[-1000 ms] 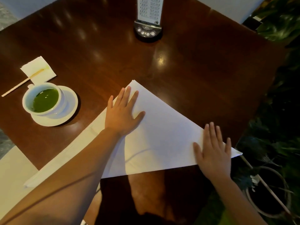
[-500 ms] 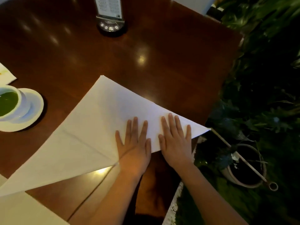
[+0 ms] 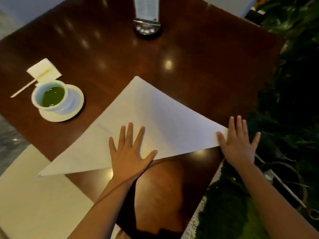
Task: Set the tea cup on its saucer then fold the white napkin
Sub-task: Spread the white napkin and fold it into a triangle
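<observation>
The white napkin (image 3: pixel 151 116) lies folded into a large triangle on the dark wooden table (image 3: pixel 198 69), its long edge toward me. My left hand (image 3: pixel 129 152) rests flat on that near edge with fingers spread. My right hand (image 3: pixel 239 142) lies flat, fingers apart, over the napkin's right tip at the table's edge. At the left, a white tea cup (image 3: pixel 51 95) holding green tea stands on its white saucer (image 3: pixel 76 104).
A small paper napkin (image 3: pixel 45 69) with a wooden stick (image 3: pixel 24 87) across it lies behind the cup. A menu stand (image 3: pixel 147 19) stands at the far side. A pale surface (image 3: pixel 34 195) lies near left. Plants and a pot (image 3: pixel 286 178) fill the right, beyond the table edge.
My hands, side by side on the napkin's near edge half a second ago, have spread apart: the left slid left along the edge, the right out to the right tip. The view shifted left.
</observation>
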Demonstrator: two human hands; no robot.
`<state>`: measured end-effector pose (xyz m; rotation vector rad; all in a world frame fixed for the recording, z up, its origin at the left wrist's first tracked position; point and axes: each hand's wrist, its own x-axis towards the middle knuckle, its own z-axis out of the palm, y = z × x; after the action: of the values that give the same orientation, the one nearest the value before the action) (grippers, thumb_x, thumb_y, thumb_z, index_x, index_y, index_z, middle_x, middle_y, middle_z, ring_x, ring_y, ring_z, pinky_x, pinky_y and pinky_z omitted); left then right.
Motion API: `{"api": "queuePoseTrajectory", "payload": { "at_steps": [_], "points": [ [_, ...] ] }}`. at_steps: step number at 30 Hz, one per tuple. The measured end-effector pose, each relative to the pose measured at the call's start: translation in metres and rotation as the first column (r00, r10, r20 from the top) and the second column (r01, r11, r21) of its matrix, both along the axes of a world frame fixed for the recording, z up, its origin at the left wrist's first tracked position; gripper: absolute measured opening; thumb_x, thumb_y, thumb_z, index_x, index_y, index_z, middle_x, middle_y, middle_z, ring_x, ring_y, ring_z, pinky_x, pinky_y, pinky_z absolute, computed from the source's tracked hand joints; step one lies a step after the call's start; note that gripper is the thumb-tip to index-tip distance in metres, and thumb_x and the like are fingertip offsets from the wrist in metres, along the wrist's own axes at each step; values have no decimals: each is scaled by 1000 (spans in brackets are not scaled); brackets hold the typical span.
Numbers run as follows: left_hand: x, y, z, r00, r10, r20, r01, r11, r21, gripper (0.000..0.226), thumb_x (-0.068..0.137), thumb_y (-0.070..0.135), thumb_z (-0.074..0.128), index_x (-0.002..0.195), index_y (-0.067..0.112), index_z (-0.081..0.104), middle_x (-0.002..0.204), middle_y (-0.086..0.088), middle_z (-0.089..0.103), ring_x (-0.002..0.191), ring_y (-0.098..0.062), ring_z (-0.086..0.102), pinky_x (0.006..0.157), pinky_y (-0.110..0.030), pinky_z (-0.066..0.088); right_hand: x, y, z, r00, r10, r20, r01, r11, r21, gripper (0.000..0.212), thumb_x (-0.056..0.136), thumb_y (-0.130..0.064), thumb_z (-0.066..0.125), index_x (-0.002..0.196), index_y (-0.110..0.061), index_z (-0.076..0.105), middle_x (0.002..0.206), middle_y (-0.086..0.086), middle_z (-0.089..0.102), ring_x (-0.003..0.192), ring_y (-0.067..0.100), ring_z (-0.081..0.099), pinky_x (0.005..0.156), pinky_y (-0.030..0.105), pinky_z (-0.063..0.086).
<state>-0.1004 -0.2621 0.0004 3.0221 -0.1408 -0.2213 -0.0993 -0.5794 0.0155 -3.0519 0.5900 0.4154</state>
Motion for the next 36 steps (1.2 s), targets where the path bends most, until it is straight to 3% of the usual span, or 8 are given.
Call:
{"api": "queuePoseTrajectory", "payload": {
  "at_steps": [4, 7, 9, 13, 14, 18, 29, 36],
  "points": [
    [-14, 38, 2, 997, 76, 10, -76, 997, -7, 86, 79, 81, 24, 150, 33, 15, 159, -7, 7, 145, -30, 3, 109, -63, 10, 7, 36, 16, 993, 43, 114, -31, 994, -104, 69, 91, -59, 4, 149, -23, 5, 158, 4, -3, 143, 22, -6, 110, 64, 2],
    [-16, 38, 1, 996, 80, 32, -79, 996, -35, 84, 80, 80, 23, 150, 34, 13, 159, -5, 4, 146, -29, 0, 110, -60, 0, 7, 118, 21, 893, 380, 242, -367, 925, -98, 61, 94, -47, 21, 149, -21, 12, 157, 10, 10, 143, 29, 7, 108, 63, 6],
    [-16, 36, 0, 995, 83, 54, -80, 995, -61, 77, 84, 75, 19, 150, 33, 15, 159, -5, 6, 146, -29, 1, 110, -59, -2, 10, 176, 15, 816, 515, 263, -515, 854, -74, 58, 96, -47, 15, 149, -23, 12, 156, 8, 11, 143, 28, 7, 112, 59, 10],
    [-17, 38, 1, 993, 101, 60, -92, 986, -136, 62, 95, 55, 7, 148, 27, 24, 157, -7, 18, 144, -30, 13, 111, -60, 4, 23, 231, -5, 786, 609, 107, -609, 792, -36, 62, 94, -53, 9, 144, -26, -16, 157, 3, -8, 140, 24, -17, 113, 51, -3],
    [-17, 40, 1, 994, 94, 52, -85, 986, -143, 59, 97, 51, 6, 147, 26, 25, 156, -7, 20, 144, -29, 16, 111, -59, 6, 23, 233, -9, 780, 615, 114, -617, 786, -21, 63, 96, -53, 16, 144, -25, -13, 157, 3, -6, 140, 24, -14, 113, 50, -2],
    [-22, 66, -5, 997, 59, 57, -51, 991, -125, 55, 97, 49, 19, 148, 31, 19, 158, -3, 14, 145, -24, 8, 115, -51, 2, 15, 231, -16, 723, 581, 373, -634, 773, 24, 51, 97, -44, 37, 141, -19, 38, 146, 7, 37, 137, 28, 30, 108, 55, 30],
    [-38, 143, -4, 988, 144, 49, -134, 976, -173, 59, 97, 49, 18, 150, 25, 17, 158, -1, 7, 145, -20, -1, 116, -42, -1, 17, 230, -15, 740, 588, 326, -642, 762, 85, 54, 95, -43, 30, 144, -20, 32, 149, 9, 32, 138, 32, 26, 110, 56, 25],
    [-38, 109, 11, 877, 476, 62, -459, 869, -185, 63, 92, 45, 22, 147, 13, 27, 156, -17, 17, 144, -31, 11, 114, -55, 9, 15, 230, -16, 742, 558, 372, -632, 767, 111, 52, 96, -41, 37, 142, -18, 36, 147, 10, 35, 137, 31, 29, 108, 56, 28]
  ]
}}
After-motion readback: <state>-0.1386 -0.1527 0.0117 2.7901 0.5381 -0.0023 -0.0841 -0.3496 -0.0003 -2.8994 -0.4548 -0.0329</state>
